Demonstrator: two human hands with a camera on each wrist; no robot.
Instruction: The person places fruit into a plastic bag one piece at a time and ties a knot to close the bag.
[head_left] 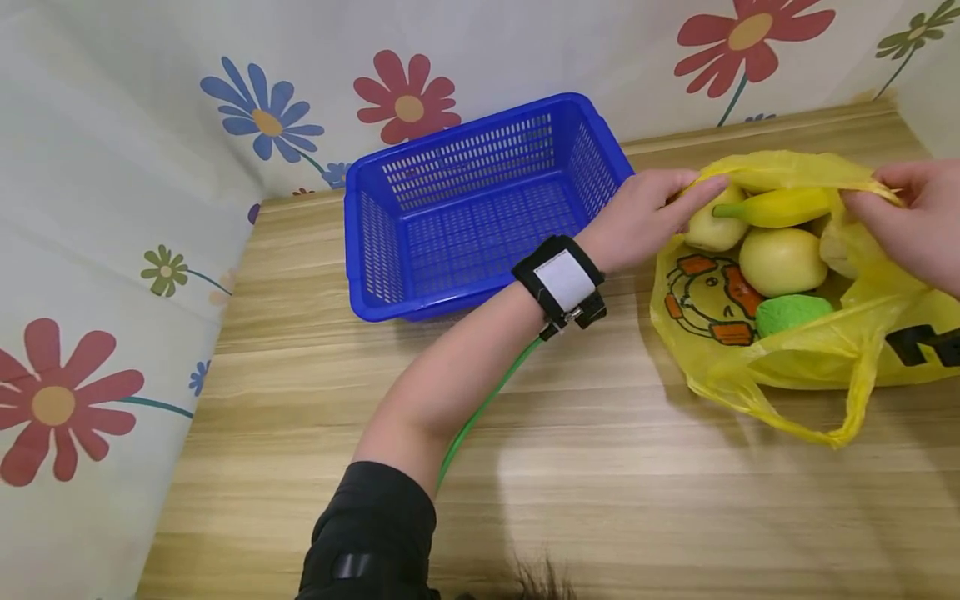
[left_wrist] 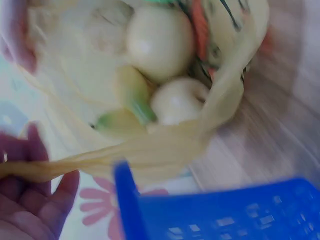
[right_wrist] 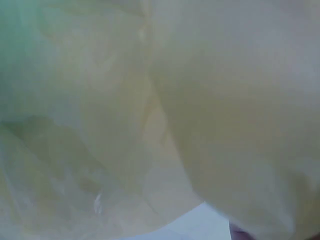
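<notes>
A yellow plastic bag (head_left: pixel 720 367) with a printed cartoon face lies at the right of the table, its mouth spread. My left hand (head_left: pixel 645 217) pinches the bag's rim at the left; in the left wrist view the rim runs between thumb and fingers. The right hand (head_left: pixel 922 217) grips the rim at the right. Inside the bag are a banana (head_left: pixel 780 208), a pale yellow round fruit (head_left: pixel 783 261), another pale round fruit (head_left: pixel 712 223) and a bright green lump (head_left: pixel 793 313). Blurred yellow plastic fills nearly all of the right wrist view.
A blue perforated basket (head_left: pixel 450 304) stands left of the bag, near the back of the wooden table (head_left: pixel 300 417). Its inside shows only the mesh floor. Flower-printed cloth (head_left: pixel 487 50) rises behind the table. A green cable (head_left: pixel 480 408) runs along the left forearm.
</notes>
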